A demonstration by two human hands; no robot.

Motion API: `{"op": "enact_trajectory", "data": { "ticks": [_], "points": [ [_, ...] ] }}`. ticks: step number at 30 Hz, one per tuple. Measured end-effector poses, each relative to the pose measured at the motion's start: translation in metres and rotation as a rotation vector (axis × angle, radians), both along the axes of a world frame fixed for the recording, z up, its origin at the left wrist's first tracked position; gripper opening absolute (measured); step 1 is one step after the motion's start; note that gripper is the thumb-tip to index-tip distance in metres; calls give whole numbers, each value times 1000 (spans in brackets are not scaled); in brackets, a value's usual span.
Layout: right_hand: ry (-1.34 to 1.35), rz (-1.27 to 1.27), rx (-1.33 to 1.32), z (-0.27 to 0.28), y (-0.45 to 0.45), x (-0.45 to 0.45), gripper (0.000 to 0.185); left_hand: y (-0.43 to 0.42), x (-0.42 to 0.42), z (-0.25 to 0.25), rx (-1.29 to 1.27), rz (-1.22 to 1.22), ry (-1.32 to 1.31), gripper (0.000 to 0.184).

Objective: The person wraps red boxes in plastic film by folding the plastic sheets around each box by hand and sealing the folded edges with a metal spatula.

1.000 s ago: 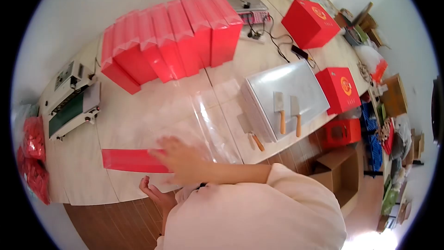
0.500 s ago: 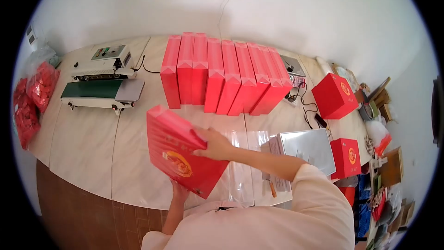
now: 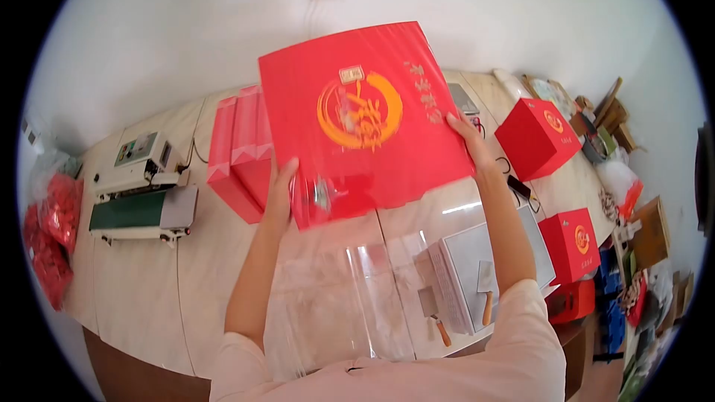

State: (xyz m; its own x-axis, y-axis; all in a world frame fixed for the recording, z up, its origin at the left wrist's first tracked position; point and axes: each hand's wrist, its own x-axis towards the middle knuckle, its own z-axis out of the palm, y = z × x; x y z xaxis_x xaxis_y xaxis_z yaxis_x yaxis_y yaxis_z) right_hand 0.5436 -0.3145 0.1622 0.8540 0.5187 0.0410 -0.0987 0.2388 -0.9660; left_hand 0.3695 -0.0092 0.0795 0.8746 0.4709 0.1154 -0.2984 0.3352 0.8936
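Observation:
A large flat red gift box (image 3: 424,160) in shiny clear wrap is raised over the table, its face with a gold ring emblem turned toward me. My left hand (image 3: 281,186) grips its lower left edge, and my right hand (image 3: 471,141) holds the right edge. Behind it, wrapped red boxes (image 3: 234,152) stand on edge in a row, most of them hidden by the raised one. Clear plastic film (image 3: 320,298) lies on the table below my arms.
On the left stands a sealing machine with a green belt (image 3: 130,212), beside bags of red packets (image 3: 59,208). A metal-topped unit (image 3: 462,253) and wooden-handled scrapers (image 3: 488,309) lie at right, near two red boxes (image 3: 521,141) and a black phone (image 3: 519,187).
The red box has been lifted up and away from me and turned face-on, now covering much of the row. My right hand has shifted to its right edge, my left to its left edge.

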Motion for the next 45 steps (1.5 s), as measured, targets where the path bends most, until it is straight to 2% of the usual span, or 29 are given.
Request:
{"op": "enact_trajectory", "data": {
  "ticks": [4, 6, 8, 10, 11, 13, 15, 16, 17, 19, 20, 21, 23, 25, 26, 28, 29, 31, 33, 34, 35, 36, 37, 38, 40, 43, 44, 45],
  "points": [
    [155, -112, 23, -27, -6, 75, 57, 9, 108, -1, -50, -196, 65, 46],
    [238, -112, -51, -39, -9, 106, 54, -7, 131, 1, -78, -171, 85, 45],
    [198, -88, -111, -54, -12, 131, 52, -13, 147, -4, -109, -128, 113, 44],
    [167, -56, -163, -69, -12, 148, 50, -7, 155, -13, -63, -185, 317, 62],
    [124, -34, -194, -75, -15, 155, 51, -5, 159, -17, -61, -177, 336, 62],
    [93, -10, -216, -77, -16, 157, 51, -6, 161, -13, 87, 12, 400, 64],
    [-34, -97, -404, -71, -15, 153, 48, -3, 153, -13, 44, -84, 367, 67],
    [-213, -239, -447, -80, -14, 155, 43, -5, 145, -3, -2, -181, 325, 69],
    [-203, -244, -426, -90, -22, 163, 43, -15, 130, 1, 20, -182, 333, 69],
    [-386, -568, -437, -107, -48, 175, 43, -52, 74, 16, 361, 170, 325, 65],
    [-289, -591, -277, -92, -63, 142, 39, -60, 45, 11, 384, 153, 321, 65],
    [-281, -624, -269, -106, -86, 124, 39, -68, 14, -2, 496, 178, 291, 57],
    [-442, -610, -271, -150, -151, 87, 34, -80, -48, -36, 704, 220, 229, 45],
    [-412, -749, -287, -174, -210, -1, 24, -88, -117, -75, 928, 238, 378, 37],
    [-345, -813, -235, -190, -243, -44, 22, -95, -139, -79, 918, 268, 389, 37],
    [-201, -977, -239, -243, -322, -123, 19, -117, -178, -85, 716, 23, 522, 29],
    [-71, -1135, -308, -246, -344, -168, 18, -128, -188, -81, 704, 30, 522, 29],
    [119, -1265, -549, -262, -385, -241, 18, -154, -193, -63, 549, -78, 395, 24],
    [173, -1398, -445, -273, -393, -285, 16, -177, -196, -60, 476, -182, 313, 24],
    [140, -1437, -368, -270, -388, -297, 22, -187, -196, -65, 432, -215, 283, 25],
    [65, -1405, -670, -220, -360, -314, 24, -199, -195, -70, 380, -253, 259, 26],
    [-1, -1391, -658, -226, -367, -321, 27, -213, -198, -69, 373, -295, 235, 26],
    [-139, -1396, -747, -268, -400, -319, 27, -219, -206, -72, 343, -370, 212, 26],
    [-105, -1424, -910, -262, -403, -317, 25, -224, -213, -77, 347, -393, 220, 26],
    [-214, -1457, -838, -299, -443, -296, 26, -249, -230, -84, 326, -411, 263, 25],
    [-57, -1555, -771, -348, -503, -263, 30, -258, -264, -90, 298, -386, 363, 24],
    [280, -1468, -530, -294, -474, -274, 36, -261, -273, -97, 281, -384, 412, 23],
    [411, -1454, -470, -301, -494, -266, 45, -275, -277, -104, 258, -379, 455, 23]
  ]
}}
